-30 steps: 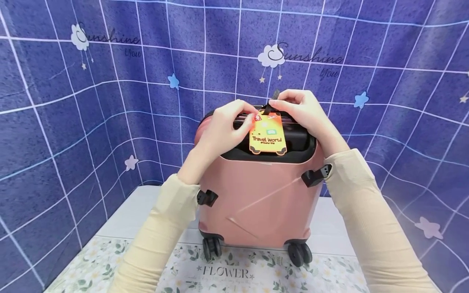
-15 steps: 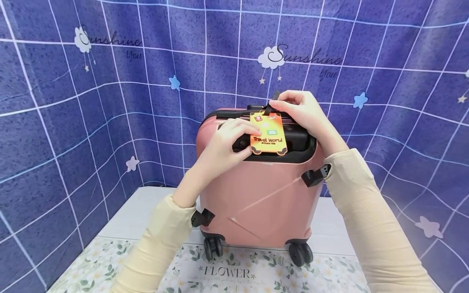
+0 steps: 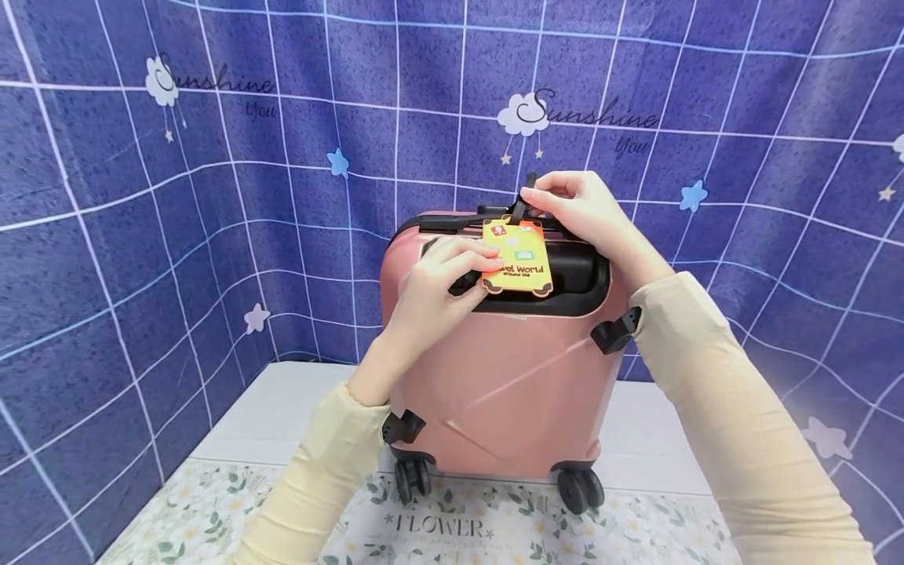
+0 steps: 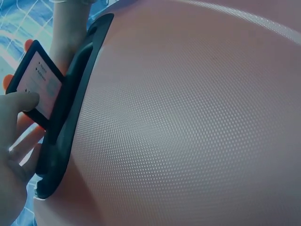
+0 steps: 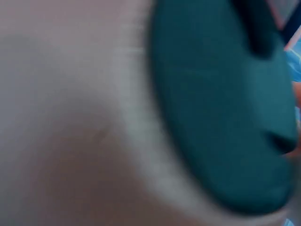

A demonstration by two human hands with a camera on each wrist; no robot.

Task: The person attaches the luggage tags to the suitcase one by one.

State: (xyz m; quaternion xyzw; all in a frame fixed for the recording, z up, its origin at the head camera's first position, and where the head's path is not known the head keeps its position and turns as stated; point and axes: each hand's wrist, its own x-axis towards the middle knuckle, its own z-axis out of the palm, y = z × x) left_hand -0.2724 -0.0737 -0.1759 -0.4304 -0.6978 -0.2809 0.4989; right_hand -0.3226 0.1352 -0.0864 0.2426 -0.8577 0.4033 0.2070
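A yellow and orange luggage tag (image 3: 528, 253) printed "Travel World" hangs in front of the black handle recess of a pink suitcase (image 3: 508, 377). My left hand (image 3: 441, 282) pinches the tag's left edge, fingers over its printed front. In the left wrist view, the thumb (image 4: 21, 101) presses the tag's back, where a white card (image 4: 41, 77) shows in a dark frame. My right hand (image 3: 586, 216) pinches the tag's black strap (image 3: 531, 180) above the suitcase top. The right wrist view is blurred; it shows mostly the dark handle recess (image 5: 211, 108).
The suitcase stands upright on black wheels (image 3: 581, 490). Under it lies a white floral mat (image 3: 438, 541) lettered "FLOWER". A blue grid-patterned curtain (image 3: 452, 78) hangs behind and at the sides. Black wrist mounts (image 3: 614, 331) sit close to the suitcase front.
My left hand has moved down from the tag's upper left corner to its lower left edge, its fingers now covering some lettering. My right hand keeps pinching the strap, nearly in place.
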